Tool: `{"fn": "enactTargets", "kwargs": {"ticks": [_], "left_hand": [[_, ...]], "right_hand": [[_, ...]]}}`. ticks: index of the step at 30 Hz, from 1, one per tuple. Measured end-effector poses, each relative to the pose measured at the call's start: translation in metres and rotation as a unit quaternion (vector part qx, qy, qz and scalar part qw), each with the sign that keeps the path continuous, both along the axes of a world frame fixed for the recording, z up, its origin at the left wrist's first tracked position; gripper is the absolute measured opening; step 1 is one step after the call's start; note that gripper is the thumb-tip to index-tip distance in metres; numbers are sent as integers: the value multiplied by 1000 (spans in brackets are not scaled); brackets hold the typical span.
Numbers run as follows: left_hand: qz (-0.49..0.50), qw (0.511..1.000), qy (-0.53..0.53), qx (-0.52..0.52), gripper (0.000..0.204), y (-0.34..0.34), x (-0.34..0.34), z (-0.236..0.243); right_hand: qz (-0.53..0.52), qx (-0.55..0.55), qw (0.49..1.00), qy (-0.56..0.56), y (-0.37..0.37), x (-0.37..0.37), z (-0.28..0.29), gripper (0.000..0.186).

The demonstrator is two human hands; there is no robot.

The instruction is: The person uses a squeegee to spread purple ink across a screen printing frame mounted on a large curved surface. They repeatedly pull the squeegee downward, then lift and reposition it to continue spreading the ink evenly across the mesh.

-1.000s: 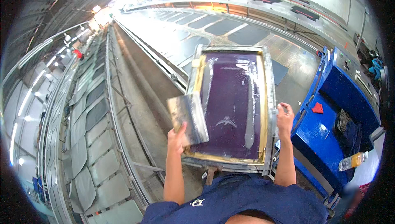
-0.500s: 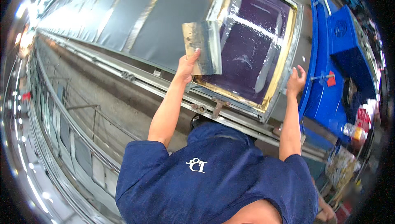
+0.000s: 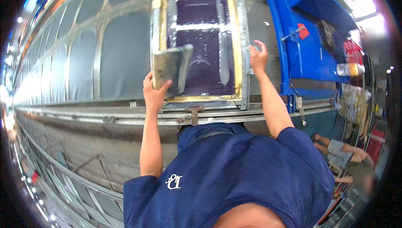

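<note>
A screen-printing frame (image 3: 245,52) with a pale metal rim lies in front of me, yellowish tape edging its glossy dark-purple mesh (image 3: 205,54). My left hand (image 3: 155,90) is closed on a squeegee (image 3: 166,71), a flat tan, dark-stained board with a pale edge. The squeegee is tilted over the frame's left side; whether its edge touches the mesh I cannot tell. Beside the frame's right rim is my right hand (image 3: 258,58), empty, with thumb and fingers apart and slightly bent. Whether it touches the rim is unclear.
Dark grey panels (image 3: 125,56) run along the long table to the left. A metal rail (image 3: 125,118) follows its near edge. Blue equipment (image 3: 310,56) with a red tag stands to the right, a bottle (image 3: 351,69) on it. Another person (image 3: 345,152) is at the lower right.
My view has turned, so the frame now appears upright and farther left. The squeegee in my left hand is more tilted. My right hand stays beside the right rim.
</note>
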State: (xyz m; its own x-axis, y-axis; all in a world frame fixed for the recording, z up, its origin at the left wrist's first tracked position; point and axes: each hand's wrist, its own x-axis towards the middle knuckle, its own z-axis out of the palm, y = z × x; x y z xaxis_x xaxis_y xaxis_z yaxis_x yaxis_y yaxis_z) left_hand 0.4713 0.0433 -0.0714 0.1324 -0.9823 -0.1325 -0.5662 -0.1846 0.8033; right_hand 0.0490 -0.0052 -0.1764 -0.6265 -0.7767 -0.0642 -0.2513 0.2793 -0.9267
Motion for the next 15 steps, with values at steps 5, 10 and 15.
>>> {"fn": "enactTargets", "kwargs": {"ticks": [5,10,15], "left_hand": [[-268,912,-252,-180,43,10,-40,5],[-381,841,-346,-163,41,-2,-65,-4],[-384,848,-342,-130,40,-3,-59,6]], "right_hand": [[15,-74,992,102,-4,8,-20,22],[9,27,996,82,-10,6,-16,21],[75,93,993,-8,-6,10,8,32]]}}
